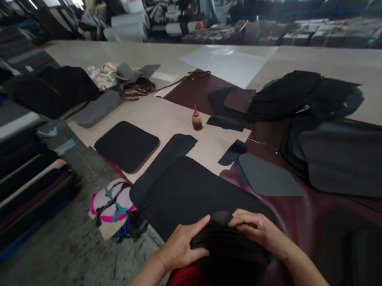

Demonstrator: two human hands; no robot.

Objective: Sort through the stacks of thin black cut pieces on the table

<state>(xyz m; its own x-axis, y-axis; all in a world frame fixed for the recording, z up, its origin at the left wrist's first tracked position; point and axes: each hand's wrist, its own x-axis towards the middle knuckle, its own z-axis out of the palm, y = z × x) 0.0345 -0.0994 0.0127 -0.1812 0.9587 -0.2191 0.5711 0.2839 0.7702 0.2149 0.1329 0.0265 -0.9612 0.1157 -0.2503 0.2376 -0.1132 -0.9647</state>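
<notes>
At the table's near edge, close to my red shirt, is a stack of thin black sheets (233,246), leather-like or fabric. My left hand (180,243) grips its left side, thumb and fingers spread around the edge. With bent fingers, my right hand (258,230) pinches the stack's upper right edge. Just beyond lies a large flat black panel (199,187), overlapping a narrower black piece (170,159). The stack's lower part is dark and hard to make out.
A red-tipped bottle (197,122) stands mid-table. Around it are a rounded black pad pile (126,146), a grey-black piece (271,177), stacked dark panels (363,157) and a black heap (304,95). Fabric rolls (9,198) lie left; a colourful bundle (113,203) sits below the edge.
</notes>
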